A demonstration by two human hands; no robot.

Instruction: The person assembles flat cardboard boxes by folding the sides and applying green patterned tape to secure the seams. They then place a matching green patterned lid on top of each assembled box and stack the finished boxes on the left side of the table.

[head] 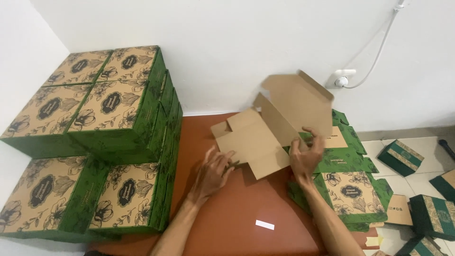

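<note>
My left hand point(212, 171) presses flat, fingers spread, on the unfolded cardboard box blank point(265, 130) lying at twelve o'clock on the brown mat point(237, 213); my right hand point(305, 154) pinches its raised flap. Pulling unevenly could crease it or knock the flat blanks point(353, 189) at three o'clock.

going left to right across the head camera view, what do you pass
stack of finished green and tan boxes → left hand → unfolded cardboard box blank → right hand → pile of flat printed blanks → small dark green boxes on the white tiled floor
</note>
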